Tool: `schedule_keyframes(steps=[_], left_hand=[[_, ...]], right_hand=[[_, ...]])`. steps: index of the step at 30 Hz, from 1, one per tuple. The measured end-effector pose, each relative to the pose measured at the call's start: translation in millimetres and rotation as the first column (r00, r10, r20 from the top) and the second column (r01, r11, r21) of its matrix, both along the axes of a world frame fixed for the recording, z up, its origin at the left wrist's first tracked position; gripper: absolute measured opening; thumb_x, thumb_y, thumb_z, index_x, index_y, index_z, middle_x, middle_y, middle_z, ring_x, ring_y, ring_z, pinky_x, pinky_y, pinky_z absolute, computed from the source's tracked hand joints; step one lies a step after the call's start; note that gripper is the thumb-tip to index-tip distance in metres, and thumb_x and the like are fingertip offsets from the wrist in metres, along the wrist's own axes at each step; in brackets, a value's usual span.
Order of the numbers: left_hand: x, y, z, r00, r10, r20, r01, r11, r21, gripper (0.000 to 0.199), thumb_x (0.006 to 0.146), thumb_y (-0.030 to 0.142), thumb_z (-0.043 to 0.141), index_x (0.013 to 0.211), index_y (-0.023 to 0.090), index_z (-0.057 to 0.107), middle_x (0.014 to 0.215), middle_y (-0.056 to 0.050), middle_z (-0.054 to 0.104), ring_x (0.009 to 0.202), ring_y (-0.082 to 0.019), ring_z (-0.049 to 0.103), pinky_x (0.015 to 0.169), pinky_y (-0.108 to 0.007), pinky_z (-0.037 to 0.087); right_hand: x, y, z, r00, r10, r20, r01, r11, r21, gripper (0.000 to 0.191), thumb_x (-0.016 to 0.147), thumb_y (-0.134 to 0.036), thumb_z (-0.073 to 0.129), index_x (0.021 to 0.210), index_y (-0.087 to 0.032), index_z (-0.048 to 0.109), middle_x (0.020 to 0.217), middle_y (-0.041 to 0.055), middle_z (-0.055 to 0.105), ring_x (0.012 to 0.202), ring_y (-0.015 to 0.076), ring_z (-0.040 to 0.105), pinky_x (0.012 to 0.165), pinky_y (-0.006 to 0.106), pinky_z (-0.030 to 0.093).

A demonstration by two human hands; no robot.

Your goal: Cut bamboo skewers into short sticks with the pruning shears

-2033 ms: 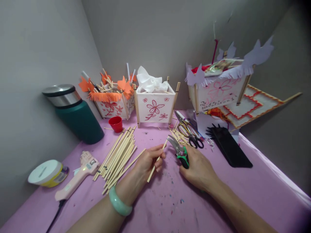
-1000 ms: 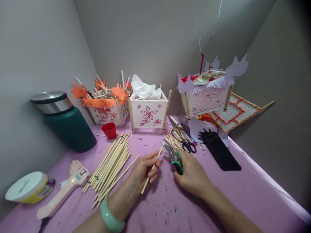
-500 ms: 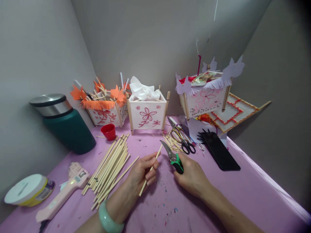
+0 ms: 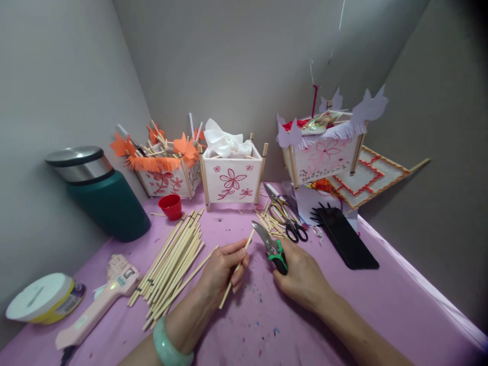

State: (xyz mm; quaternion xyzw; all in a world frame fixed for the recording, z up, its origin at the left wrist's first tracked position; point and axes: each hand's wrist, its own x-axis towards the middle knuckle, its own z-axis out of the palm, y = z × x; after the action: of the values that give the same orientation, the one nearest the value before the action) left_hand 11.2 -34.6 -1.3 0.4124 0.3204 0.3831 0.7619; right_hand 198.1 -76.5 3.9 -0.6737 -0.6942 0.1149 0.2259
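Observation:
Between the thumb and fingers of my left hand [image 4: 227, 264] is a thin wooden stick [image 4: 225, 294], slanting up to the right. My right hand [image 4: 299, 269] grips the green and black handles of pruning shears [image 4: 271, 246]. The metal blades point up and left, close to the stick's upper end; whether they touch it I cannot tell. Left of my left hand lies a loose pile of wooden sticks [image 4: 177, 264], several of them with dark bands. Short cut stick pieces [image 4: 269, 222] are scattered beyond the shears, beside scissors [image 4: 295, 231] with black handles and another pair with gold handles.
A red cup [image 4: 170, 207] and a green flask [image 4: 110, 203] stand at the left. Nearer lie a pink glue gun [image 4: 99, 302] and a white-lidded tub [image 4: 43, 300]. Three decorated boxes, including one with tissues [image 4: 232, 180], line the back. A black phone [image 4: 348, 241] lies right.
My hands and the things they hold stay almost in place. The fingers of my left hand shift slightly on the stick, and the view moves a little.

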Motion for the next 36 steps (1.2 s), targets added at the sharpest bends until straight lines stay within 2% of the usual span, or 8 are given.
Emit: schedule_keyframes(steps=[3,5,9,16,23,29,32,36], left_hand=[[1,0,1.8,0.999,-0.014,0.031,0.015,0.999,-0.034,0.020,0.076,0.026,0.070,0.088,0.011,0.066,0.054,0.006,0.051,0.030,-0.002,0.026,0.032,-0.021,0.020],[2,-1,3.9,0.997,-0.030,0.065,0.034,0.997,-0.062,0.020,0.077,0.025,0.068,0.091,0.012,0.065,0.053,0.007,0.048,0.031,-0.003,0.026,0.031,-0.020,0.019],[1,-1,6.8,0.990,-0.043,0.137,0.057,0.993,-0.100,0.016,0.079,0.020,0.065,0.092,0.012,0.063,0.056,0.006,0.048,0.033,-0.003,0.026,0.031,-0.018,0.020],[-1,0,6.7,0.974,-0.083,0.211,0.117,0.982,-0.151,0.015,0.084,0.016,0.058,0.098,0.012,0.062,0.055,0.007,0.046,0.032,-0.003,0.021,0.029,-0.017,0.020],[-1,-2,11.4,0.986,-0.066,0.153,0.087,0.987,-0.137,0.019,0.080,0.016,0.061,0.098,0.011,0.063,0.057,0.006,0.051,0.032,-0.002,0.024,0.030,-0.017,0.021],[1,-1,5.9,0.998,-0.005,0.061,0.009,0.998,-0.062,0.029,0.074,0.020,0.068,0.101,0.011,0.066,0.058,0.005,0.054,0.032,-0.002,0.028,0.032,-0.019,0.020],[2,-1,1.4,1.000,0.004,0.028,-0.003,0.999,-0.038,0.029,0.074,0.022,0.069,0.101,0.012,0.067,0.057,0.006,0.054,0.032,-0.002,0.028,0.033,-0.019,0.020],[-1,-2,-0.6,1.000,-0.028,0.008,0.027,1.000,0.003,0.020,0.078,0.025,0.066,0.093,0.011,0.067,0.048,0.007,0.047,0.031,-0.003,0.027,0.033,-0.019,0.022]], right_hand=[[0,0,-1.4,0.999,-0.035,0.006,0.035,0.998,-0.054,0.022,0.071,-0.014,0.055,0.092,-0.020,0.054,0.088,0.0068,0.064,0.079,0.0233,0.060,0.069,0.032,0.043],[-1,0,-1.9,1.000,-0.029,-0.002,0.029,0.999,-0.031,0.027,0.071,-0.014,0.055,0.097,-0.020,0.054,0.094,0.0079,0.065,0.085,0.0245,0.061,0.073,0.033,0.044],[-2,-1,-2.4,1.000,0.019,-0.004,-0.018,0.998,0.063,0.048,0.067,-0.014,0.056,0.114,-0.019,0.051,0.114,0.0118,0.061,0.108,0.0281,0.055,0.090,0.039,0.042],[-2,-1,-0.4,0.999,0.030,0.011,-0.030,0.999,0.042,0.047,0.066,-0.014,0.056,0.113,-0.019,0.052,0.114,0.0123,0.060,0.109,0.0284,0.054,0.092,0.040,0.041],[1,-2,-0.6,1.000,-0.017,-0.003,0.017,0.999,-0.048,0.027,0.072,-0.013,0.055,0.098,-0.020,0.053,0.095,0.0083,0.065,0.086,0.0242,0.061,0.074,0.033,0.044],[-1,-2,-2.7,0.999,0.021,0.031,-0.023,0.998,0.052,0.049,0.066,-0.015,0.056,0.115,-0.018,0.051,0.118,0.0132,0.059,0.112,0.0292,0.053,0.094,0.040,0.040],[-1,-1,-2.0,0.999,0.025,0.044,-0.027,0.999,0.035,0.055,0.065,-0.016,0.057,0.119,-0.017,0.050,0.122,0.0147,0.058,0.115,0.0302,0.052,0.096,0.042,0.039],[1,-1,-0.8,0.999,0.023,0.048,-0.023,1.000,-0.001,0.045,0.066,-0.015,0.057,0.111,-0.017,0.053,0.112,0.0137,0.061,0.107,0.0293,0.056,0.090,0.039,0.042]])
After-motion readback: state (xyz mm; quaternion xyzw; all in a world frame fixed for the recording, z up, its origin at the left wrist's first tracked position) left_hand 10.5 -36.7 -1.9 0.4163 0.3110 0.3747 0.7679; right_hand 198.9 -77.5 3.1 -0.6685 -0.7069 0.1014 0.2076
